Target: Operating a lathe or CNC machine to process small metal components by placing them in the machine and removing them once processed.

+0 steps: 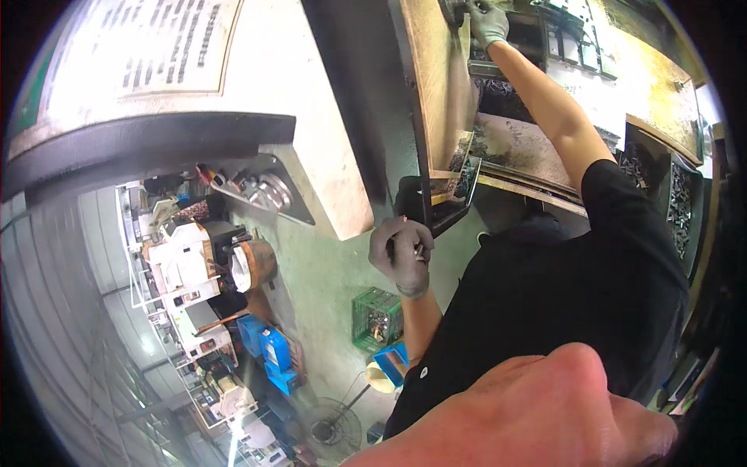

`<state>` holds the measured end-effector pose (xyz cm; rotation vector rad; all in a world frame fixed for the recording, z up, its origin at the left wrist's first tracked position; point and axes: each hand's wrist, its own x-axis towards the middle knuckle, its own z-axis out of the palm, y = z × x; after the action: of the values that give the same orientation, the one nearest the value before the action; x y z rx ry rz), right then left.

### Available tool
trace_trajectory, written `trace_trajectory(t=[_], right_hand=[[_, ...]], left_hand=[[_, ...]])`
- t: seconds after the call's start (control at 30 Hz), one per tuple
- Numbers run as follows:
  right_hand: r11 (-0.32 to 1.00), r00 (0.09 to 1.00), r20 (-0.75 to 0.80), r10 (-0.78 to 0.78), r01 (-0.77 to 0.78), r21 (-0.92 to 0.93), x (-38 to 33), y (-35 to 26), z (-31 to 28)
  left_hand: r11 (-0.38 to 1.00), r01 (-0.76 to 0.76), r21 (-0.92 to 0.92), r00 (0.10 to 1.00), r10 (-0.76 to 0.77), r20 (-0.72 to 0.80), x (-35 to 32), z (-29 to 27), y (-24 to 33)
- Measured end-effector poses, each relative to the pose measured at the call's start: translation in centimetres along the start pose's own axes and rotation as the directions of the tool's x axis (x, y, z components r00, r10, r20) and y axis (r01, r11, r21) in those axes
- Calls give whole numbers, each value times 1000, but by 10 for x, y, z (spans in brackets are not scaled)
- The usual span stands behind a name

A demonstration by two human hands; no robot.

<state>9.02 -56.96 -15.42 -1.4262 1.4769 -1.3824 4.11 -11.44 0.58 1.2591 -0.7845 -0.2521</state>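
My left hand (401,253), in a grey glove, is closed, its fingers curled in beside the lower end of a dark machine door edge (426,187). A small shiny metal piece (420,252) shows at the fingers; its kind is too small to make out. My right arm stretches far up to the machine. At the top edge of the view my right hand (490,25), also gloved in grey, is at a dark machine part (455,11). Its fingertips are partly hidden against that dark part, so what they touch or grip does not show.
Below the right forearm lies a machine bed (517,140) strewn with dark chips. Trays of small metal parts (679,206) stand at the right. A green crate (377,319), blue bins (274,350) and a floor fan (331,424) stand on the floor. A metal shelf (272,191) juts out left.
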Motion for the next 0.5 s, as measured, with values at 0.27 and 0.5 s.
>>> trace_trajectory(t=[0.27,0.5], right_hand=[[991,977,200,-80,99,-88,28,40,10],[936,949,312,49,65,-346,57,60,40]], left_hand=[[-24,27,-999,860,-510,36,-42,-64,6],[416,-1,-909,685,-662,-303,-57,-121,-2]])
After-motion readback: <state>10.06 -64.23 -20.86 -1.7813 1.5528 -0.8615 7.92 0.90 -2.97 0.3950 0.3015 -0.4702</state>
